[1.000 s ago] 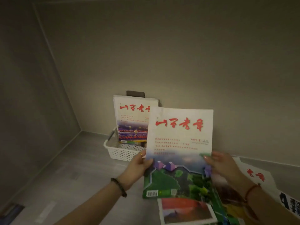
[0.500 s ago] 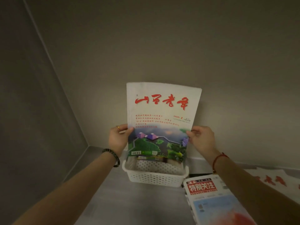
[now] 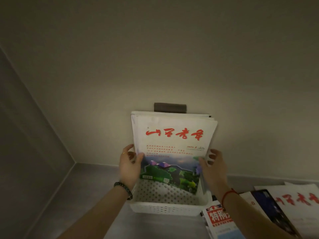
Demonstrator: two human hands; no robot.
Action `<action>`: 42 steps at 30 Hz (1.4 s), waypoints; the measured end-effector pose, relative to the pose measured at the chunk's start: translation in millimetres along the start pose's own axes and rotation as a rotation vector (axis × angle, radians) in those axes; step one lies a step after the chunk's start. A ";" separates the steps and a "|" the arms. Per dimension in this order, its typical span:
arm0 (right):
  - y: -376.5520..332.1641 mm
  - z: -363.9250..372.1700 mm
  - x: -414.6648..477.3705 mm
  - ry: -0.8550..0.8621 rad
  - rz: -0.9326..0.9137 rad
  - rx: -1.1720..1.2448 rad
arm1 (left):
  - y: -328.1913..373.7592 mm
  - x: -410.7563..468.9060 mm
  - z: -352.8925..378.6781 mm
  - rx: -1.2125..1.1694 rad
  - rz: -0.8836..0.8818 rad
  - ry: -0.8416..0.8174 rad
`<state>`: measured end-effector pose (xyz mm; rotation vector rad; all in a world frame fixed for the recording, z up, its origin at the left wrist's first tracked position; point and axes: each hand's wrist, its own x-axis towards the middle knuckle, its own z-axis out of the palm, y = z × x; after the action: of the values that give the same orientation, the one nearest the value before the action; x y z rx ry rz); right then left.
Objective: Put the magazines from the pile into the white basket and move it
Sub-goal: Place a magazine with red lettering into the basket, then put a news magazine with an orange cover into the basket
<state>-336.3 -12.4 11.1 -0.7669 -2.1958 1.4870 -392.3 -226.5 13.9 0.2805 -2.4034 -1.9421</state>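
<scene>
A white magazine (image 3: 174,149) with red brush lettering and a green landscape stands upright in the white perforated basket (image 3: 165,208), leaning back on other magazines behind it. My left hand (image 3: 128,168) grips its left edge, thumb on the cover. On the opposite edge my right hand (image 3: 213,168) holds on. The rest of the pile (image 3: 283,206) lies flat on the counter to the right of the basket.
The grey counter (image 3: 96,195) meets a wall on the left and a pale wall behind. A dark strip (image 3: 170,107) is fixed to the back wall above the magazines. A red-titled magazine (image 3: 219,219) lies just right of the basket's front corner.
Both hands carried the magazine from the pile leftward over the basket and lowered it, so its bottom edge now sits inside, against the magazines standing there.
</scene>
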 end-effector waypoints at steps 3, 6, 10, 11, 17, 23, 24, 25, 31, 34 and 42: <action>-3.1 12.5 -3.4 -0.091 -0.029 0.008 | -0.8 -2.8 8.2 0.036 0.006 -0.023; -5.5 24.3 -5.1 -0.118 -0.060 -0.006 | 0.3 -5.7 9.9 -0.015 0.047 -0.045; -6.2 19.5 -0.7 -0.217 -0.061 -0.079 | 4.0 -6.7 2.9 -0.040 0.036 -0.158; -7.3 14.5 0.2 -0.252 -0.063 -0.091 | 5.5 -8.2 0.5 -0.023 0.022 -0.185; 4.1 -60.3 -6.7 -0.320 0.068 -0.088 | 4.4 -47.2 -10.0 -0.022 -0.068 -0.074; 58.2 -160.2 -34.1 -0.273 0.108 -0.288 | -18.3 -125.0 -4.5 -0.112 0.042 0.072; 67.2 -172.0 -40.4 -0.277 0.090 -0.358 | -25.9 -140.1 1.1 -0.095 0.035 0.050; 75.3 -182.5 -47.8 -0.287 0.073 -0.415 | -32.8 -155.6 8.4 -0.081 0.001 0.008; 116.1 -220.0 -96.0 -0.447 0.098 -0.416 | -64.1 -235.1 67.7 -0.056 -0.313 -0.244; 135.9 -228.9 -114.1 -0.505 0.142 -0.435 | -64.1 -267.2 95.5 -0.105 -0.362 -0.363; 174.1 -233.7 -135.1 -0.701 -0.136 -0.817 | -53.9 -314.2 135.3 -0.159 -0.381 -0.222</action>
<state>-55.2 122.7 -65.5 -0.2846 -3.3772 0.8062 -96.6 -55.0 -41.7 0.5816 -2.4494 -2.4286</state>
